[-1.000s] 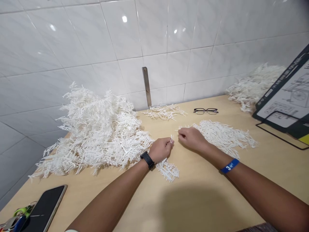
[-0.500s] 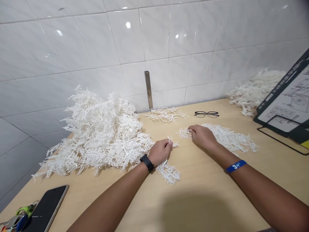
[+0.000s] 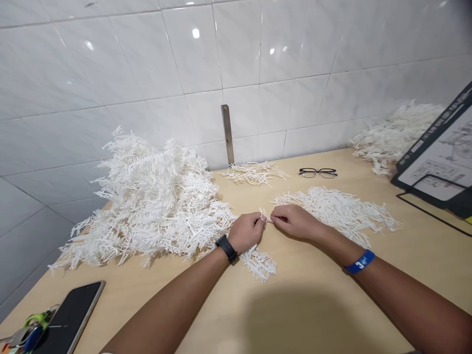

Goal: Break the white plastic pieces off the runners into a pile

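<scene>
Where the tiled wall (image 3: 147, 59) meets the wooden table (image 3: 217, 319), a large white pile (image 3: 155, 201) of branched, feathery pieces is found heaped on the left, reaching almost to the left hand. At the right edge a dark panel (image 3: 438, 162) with printed drawings is propped at a slant, and behind it a further white pile (image 3: 401, 128) is partly hidden. A flatter heap (image 3: 342, 211) of short slivers is spread beyond the right forearm. Near the left front corner a phone (image 3: 73, 314) is noted, with keys (image 3: 33, 334) beside it. A scatter of bare stems (image 3: 254, 173) is lodged below a metal bar (image 3: 227, 135), and glasses (image 3: 317, 172) are set down to the right of it.

At centre, the left hand (image 3: 245, 231) and the right hand (image 3: 295, 221) are brought almost together. A small white piece (image 3: 262, 213) is clamped between left thumb and forefinger; its far end is pinched, as far as can be judged, by the right fingertips. The piece is thus placed in the narrow gap, its visible length laid roughly from left to right, neither hand being nearer. It is seen as thin, matt and branched, with short prongs raised above the left thumb; the remainder is concealed by the fingers.
</scene>
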`<state>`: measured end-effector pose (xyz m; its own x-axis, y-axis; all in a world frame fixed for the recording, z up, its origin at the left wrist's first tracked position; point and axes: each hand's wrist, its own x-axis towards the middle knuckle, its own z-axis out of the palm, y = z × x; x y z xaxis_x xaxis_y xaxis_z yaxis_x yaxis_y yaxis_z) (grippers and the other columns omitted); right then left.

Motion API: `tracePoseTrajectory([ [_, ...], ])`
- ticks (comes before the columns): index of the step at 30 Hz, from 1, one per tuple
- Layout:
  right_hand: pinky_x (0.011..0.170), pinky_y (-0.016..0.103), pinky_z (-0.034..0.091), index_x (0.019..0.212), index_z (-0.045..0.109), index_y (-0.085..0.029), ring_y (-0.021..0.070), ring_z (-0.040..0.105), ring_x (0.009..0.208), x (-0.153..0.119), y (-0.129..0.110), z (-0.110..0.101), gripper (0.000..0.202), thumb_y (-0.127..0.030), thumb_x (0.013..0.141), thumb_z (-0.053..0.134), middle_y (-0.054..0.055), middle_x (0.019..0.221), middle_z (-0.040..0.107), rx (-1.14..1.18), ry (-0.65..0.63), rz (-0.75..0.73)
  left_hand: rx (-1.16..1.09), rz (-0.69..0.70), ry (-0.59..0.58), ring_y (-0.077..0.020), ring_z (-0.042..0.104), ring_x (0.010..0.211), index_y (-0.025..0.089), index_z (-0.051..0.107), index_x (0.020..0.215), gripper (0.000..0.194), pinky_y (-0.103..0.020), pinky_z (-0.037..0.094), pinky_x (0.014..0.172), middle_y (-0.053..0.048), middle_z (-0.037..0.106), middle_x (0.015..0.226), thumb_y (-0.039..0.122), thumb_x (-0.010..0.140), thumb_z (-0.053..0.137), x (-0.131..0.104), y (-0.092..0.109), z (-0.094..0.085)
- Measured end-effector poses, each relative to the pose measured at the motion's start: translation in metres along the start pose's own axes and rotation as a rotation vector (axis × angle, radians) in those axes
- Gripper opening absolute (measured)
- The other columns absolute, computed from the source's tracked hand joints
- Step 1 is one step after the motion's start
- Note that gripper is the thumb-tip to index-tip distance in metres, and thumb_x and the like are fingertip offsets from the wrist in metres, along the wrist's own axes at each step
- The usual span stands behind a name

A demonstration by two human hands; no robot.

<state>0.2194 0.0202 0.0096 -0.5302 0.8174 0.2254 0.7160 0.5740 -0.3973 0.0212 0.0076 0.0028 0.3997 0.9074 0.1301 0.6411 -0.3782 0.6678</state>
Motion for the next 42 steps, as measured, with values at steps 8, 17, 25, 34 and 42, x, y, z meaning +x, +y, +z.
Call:
tracePoseTrajectory([
  [8, 0.055, 0.028, 0.022, 0.06, 0.05, -0.02, 0.0148, 0.043, 0.057, 0.001, 0.024, -0.014, 0.023, -0.021, 0.082, 0.046, 0.003, 0.062, 0.059, -0.285, 0.208, 0.254, -0.002, 0.01, -0.015, -0.0137, 0.051, 0.061, 0.018, 0.058, 0.069, 0.035, -0.025, 0.03, 0.058, 0.001, 0.059, 0.062, 0.036, 0.093, 0.039, -0.003, 0.001, -0.001],
  [17, 0.052, 0.03, 0.022, 0.055, 0.056, -0.02, 0.0177, 0.046, 0.052, 0.001, 0.051, -0.029, 0.047, -0.052, 0.088, 0.045, 0.006, 0.056, 0.059, -0.296, 0.191, 0.606, -0.069, -0.047, 0.026, -0.0144, 0.053, 0.064, 0.018, 0.063, 0.075, 0.039, -0.025, 0.032, 0.059, -0.001, 0.064, 0.069, 0.04, 0.095, 0.038, 0.001, -0.003, 0.001],
  [25, 0.059, 0.025, 0.033, 0.072, 0.063, -0.02, 0.015, 0.053, 0.064, -0.001, 0.009, -0.007, 0.035, -0.044, 0.091, 0.048, 0.002, 0.07, 0.066, 0.108, 0.024, 0.134, -0.083, -0.05, 0.035, -0.0141, 0.051, 0.063, 0.018, 0.063, 0.075, 0.039, -0.025, 0.032, 0.059, 0.0, 0.061, 0.066, 0.04, 0.094, 0.038, 0.001, -0.002, 0.0],
  [34, 0.06, 0.027, 0.03, 0.059, 0.049, -0.019, 0.0148, 0.046, 0.059, 0.004, 0.006, -0.003, 0.034, -0.029, 0.091, 0.042, 0.002, 0.061, 0.055, -0.021, 0.089, 0.034, -0.071, 0.001, -0.028, -0.0134, 0.05, 0.062, 0.018, 0.056, 0.069, 0.038, -0.025, 0.033, 0.061, 0.001, 0.057, 0.064, 0.039, 0.094, 0.037, 0.003, -0.002, 0.001],
  [42, 0.054, 0.027, 0.027, 0.058, 0.041, -0.021, 0.0148, 0.042, 0.056, 0.003, 0.041, -0.023, 0.032, -0.033, 0.088, 0.041, 0.001, 0.055, 0.048, 0.008, 0.459, 0.376, -0.171, 0.013, -0.027, -0.0141, 0.055, 0.066, 0.017, 0.057, 0.069, 0.04, -0.026, 0.04, 0.068, -0.001, 0.062, 0.068, 0.04, 0.094, 0.036, 0.002, -0.005, 0.004],
])
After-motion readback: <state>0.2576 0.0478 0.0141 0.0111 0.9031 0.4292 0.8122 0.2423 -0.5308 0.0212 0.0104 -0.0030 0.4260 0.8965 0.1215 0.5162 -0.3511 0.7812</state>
